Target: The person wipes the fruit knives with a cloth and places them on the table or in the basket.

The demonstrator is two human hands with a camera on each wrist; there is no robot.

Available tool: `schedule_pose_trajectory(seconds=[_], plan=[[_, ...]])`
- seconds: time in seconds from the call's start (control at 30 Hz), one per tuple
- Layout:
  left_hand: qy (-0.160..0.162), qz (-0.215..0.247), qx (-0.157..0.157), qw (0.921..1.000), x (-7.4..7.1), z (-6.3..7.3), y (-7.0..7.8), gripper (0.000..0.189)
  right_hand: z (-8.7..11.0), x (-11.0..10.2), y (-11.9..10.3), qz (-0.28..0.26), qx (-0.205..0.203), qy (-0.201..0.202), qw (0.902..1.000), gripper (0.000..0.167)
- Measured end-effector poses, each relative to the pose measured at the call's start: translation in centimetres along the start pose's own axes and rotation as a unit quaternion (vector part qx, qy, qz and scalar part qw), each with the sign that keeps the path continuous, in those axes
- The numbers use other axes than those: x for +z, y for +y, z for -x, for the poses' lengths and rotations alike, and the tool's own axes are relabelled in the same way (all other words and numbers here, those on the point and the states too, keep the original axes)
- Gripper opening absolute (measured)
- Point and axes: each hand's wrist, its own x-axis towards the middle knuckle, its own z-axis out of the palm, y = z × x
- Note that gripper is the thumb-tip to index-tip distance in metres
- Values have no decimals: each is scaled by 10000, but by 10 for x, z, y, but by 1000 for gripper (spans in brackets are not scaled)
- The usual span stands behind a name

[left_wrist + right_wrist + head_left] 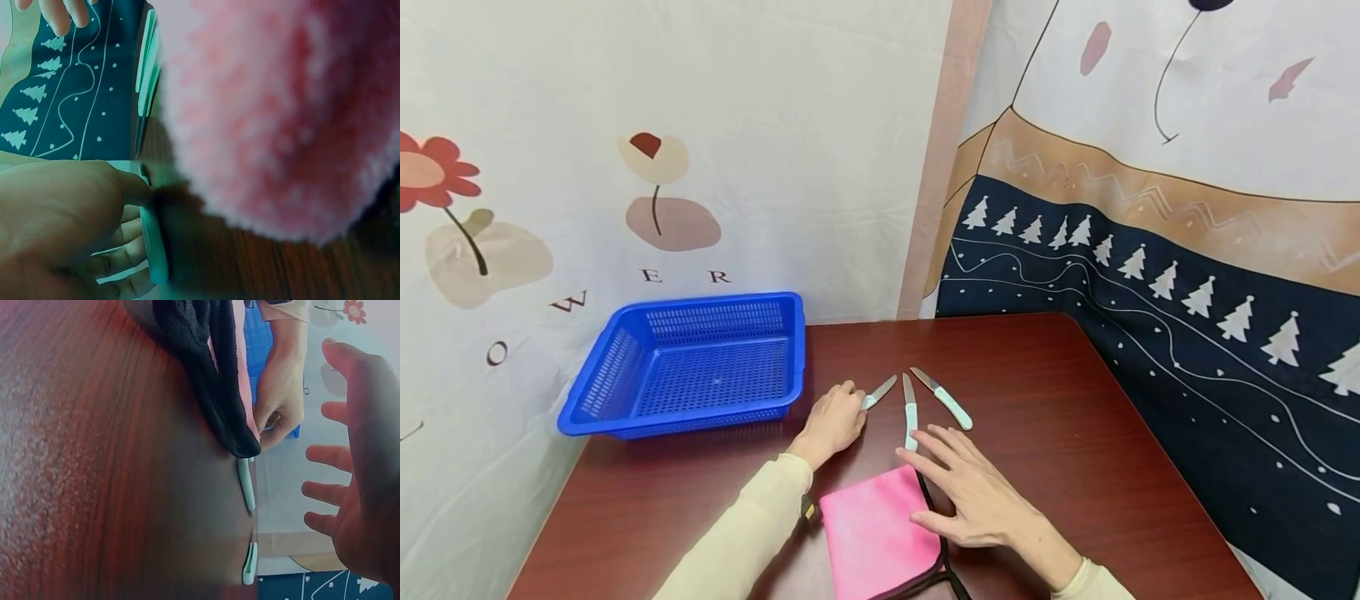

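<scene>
My left hand [835,421] pinches the pale green handle of a small paring knife [882,390], which lies on the table with its blade pointing away to the right. In the left wrist view the thumb and fingers lie along that handle [154,244]. A second knife [911,417] of the same kind lies in the middle, and a third knife [951,406] is slanted to its right. My right hand [970,492], fingers spread and holding nothing, hovers by the right edge of a folded pink cloth [880,529] with black edging.
A blue plastic basket [715,412] stands at the back left of the brown table [1045,392]. Printed cloths [820,167] hang behind the table and along its right side.
</scene>
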Motion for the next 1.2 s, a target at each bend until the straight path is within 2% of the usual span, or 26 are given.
schedule_pose_trajectory(seconds=[0.23,0.4,0.5,0.57,0.63,0.7,0.8,1.0,1.2], plan=[[219,-344,198,9990,6,3,-5,12,0,2,-3,87,-279,65,9996,79],[403,-68,267,9988,3,5,-4,12,-2,5,-7,198,-551,180,9981,77],[461,294,297,9981,-18,9,8,11,-3,6,-9,165,-642,215,9976,77],[604,331,385,9969,-28,13,15,13,-4,6,-10,125,-700,234,9972,77],[675,467,441,9957,-47,16,27,15,-5,7,-12,96,-766,225,9968,77],[761,467,501,9947,-57,18,35,15,-5,8,-13,81,-808,186,9965,77],[665,553,471,9951,-74,20,48,13,-6,8,-16,60,-862,108,9962,78],[459,805,244,9954,-85,24,59,17,-7,9,-24,-115,-888,-133,9959,77],[726,979,312,9921,-98,33,65,23,-10,12,-35,-54,-1130,-181,9934,83]])
